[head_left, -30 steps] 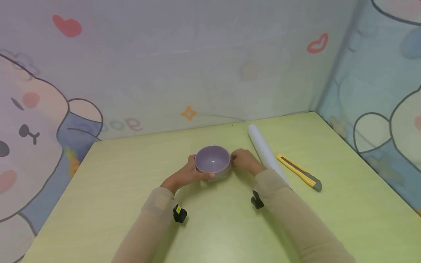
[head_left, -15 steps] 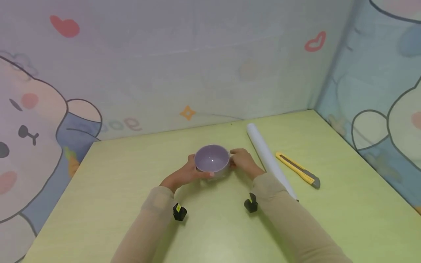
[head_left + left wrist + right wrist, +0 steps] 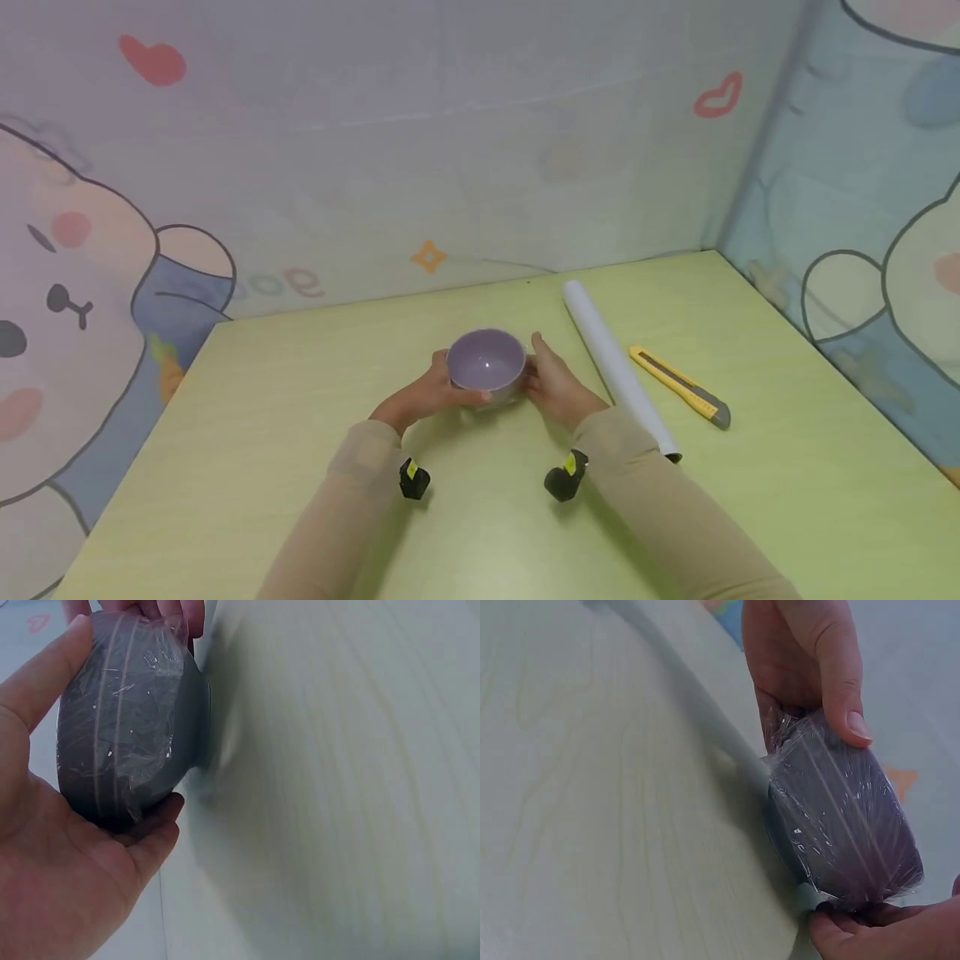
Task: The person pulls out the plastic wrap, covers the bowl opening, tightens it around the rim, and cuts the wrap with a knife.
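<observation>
A purple bowl, its outside wrapped in crinkled clear plastic film, sits low over the middle of the table. My left hand grips it from the left, thumb along the near side and fingers round the wall. On the right side, my right hand touches the bowl, thumb raised away from the rim. The right wrist view shows the fingertips of that hand at the film's lower edge, while my left thumb lies at the rim opposite. The bowl's inside is bare in the head view.
Right of my right hand lies a long white roll, its near end close to my sleeve. Beyond it is a yellow and grey utility knife. A printed cloth wall stands along the table's back edge.
My right hand has turned from curled fingers to a raised thumb, with its fingers still at the bowl's side. The roll's near end has come into view. My left hand keeps its grip.
</observation>
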`<state>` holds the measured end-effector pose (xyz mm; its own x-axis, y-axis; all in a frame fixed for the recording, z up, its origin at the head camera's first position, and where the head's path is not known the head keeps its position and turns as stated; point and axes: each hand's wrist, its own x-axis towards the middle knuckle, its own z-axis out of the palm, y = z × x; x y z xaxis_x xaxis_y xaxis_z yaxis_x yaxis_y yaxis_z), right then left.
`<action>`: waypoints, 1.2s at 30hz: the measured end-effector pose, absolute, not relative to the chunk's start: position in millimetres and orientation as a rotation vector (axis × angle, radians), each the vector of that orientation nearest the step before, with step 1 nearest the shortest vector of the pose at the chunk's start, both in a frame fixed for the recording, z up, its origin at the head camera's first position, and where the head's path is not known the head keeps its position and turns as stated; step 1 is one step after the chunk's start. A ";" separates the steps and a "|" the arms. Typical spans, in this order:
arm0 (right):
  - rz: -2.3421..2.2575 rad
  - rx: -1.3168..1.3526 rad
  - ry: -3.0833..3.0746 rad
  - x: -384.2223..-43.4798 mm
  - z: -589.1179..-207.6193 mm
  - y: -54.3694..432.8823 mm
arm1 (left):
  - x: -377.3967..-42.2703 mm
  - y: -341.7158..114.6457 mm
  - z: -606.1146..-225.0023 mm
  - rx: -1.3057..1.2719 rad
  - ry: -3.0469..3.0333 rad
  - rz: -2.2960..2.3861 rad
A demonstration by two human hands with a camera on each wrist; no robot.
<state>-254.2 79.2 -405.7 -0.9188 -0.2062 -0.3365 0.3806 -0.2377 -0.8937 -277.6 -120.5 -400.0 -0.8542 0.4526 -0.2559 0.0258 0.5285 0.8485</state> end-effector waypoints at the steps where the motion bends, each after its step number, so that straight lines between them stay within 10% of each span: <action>1: -2.225 0.212 1.636 -254.5 -407.3 78.4 | -276.8 -120.7 -400.6 0.385 2.324 1.285; 36: -1.257 -0.206 3.016 -237.7 -367.8 114.3 | -261.9 -123.8 -384.5 0.482 3.024 0.972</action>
